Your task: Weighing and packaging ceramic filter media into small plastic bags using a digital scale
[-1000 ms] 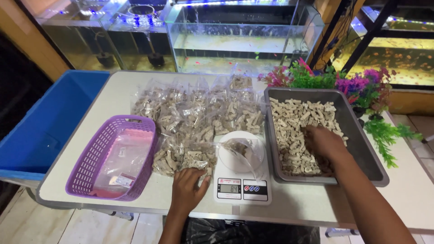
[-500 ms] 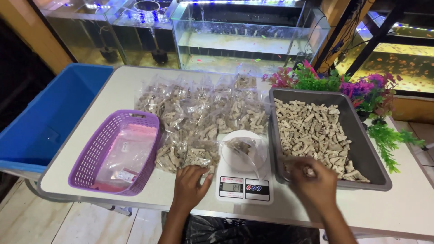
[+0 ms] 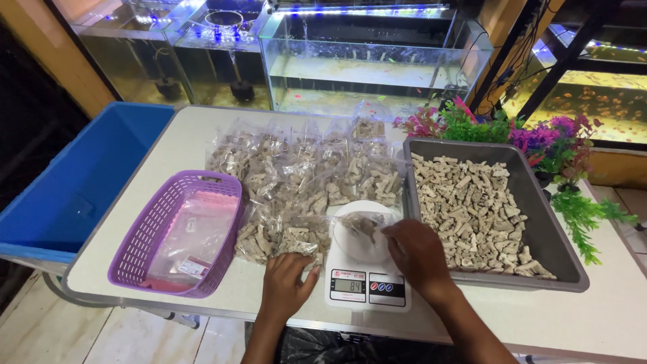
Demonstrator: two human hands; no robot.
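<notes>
The small clear bag [image 3: 360, 226] sits on the round white platter of the kitchen scale [image 3: 367, 269], mouth open and partly filled with pale ceramic pieces. It lies directly in front of you, between your two hands, and its long axis runs roughly left to right across the platter.

Your right hand [image 3: 418, 253] is the nearer one: it hovers over the bag's right edge, fingers curled inward and closed as if pinching a few pieces at the bag's mouth, though what it grips is hidden by the knuckles. Your left hand [image 3: 286, 283] lies just left of the scale, fingers spread flat on the table [image 3: 606, 317], its fingertips touching the nearest filled bag of the heap [image 3: 303, 182]; it holds nothing.

To the right of the scale, touching distance from your right hand, stands the grey tray [image 3: 546, 222] of loose ceramic pieces. Left of the heap is the purple basket [image 3: 145, 243] with flat empty bags in it, and beyond that the blue tub [image 3: 74, 182]. Plastic plants [image 3: 539, 141] and glass aquariums [image 3: 371, 61] line the far edge.
</notes>
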